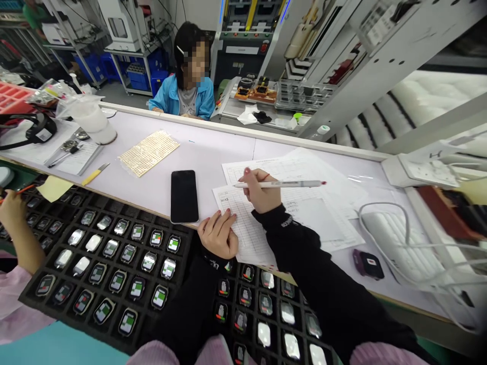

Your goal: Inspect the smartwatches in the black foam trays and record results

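My right hand point(262, 191) is closed around a white pen point(300, 184), held nearly level over printed form sheets point(243, 223). Rows and columns show on the paper, with some handwriting too small to read. My left hand point(218, 234) lies with its fingers stretched out on the lower left edge of the sheets. Just left of it a black smartphone point(184, 196) rests with its screen dark. Below my forearms, black foam trays point(148, 317) hold several smartwatch faces point(128, 321), many of them lit.
A yellow craft knife point(94, 174), a perforated sticker sheet point(150, 152) and a white plastic cup point(93, 121) are on the shelf's left. White cables point(405, 243) and a dark small device point(368, 264) lie right. A co-worker's hand point(12, 210) is at far left; another person point(186, 96) sits opposite.
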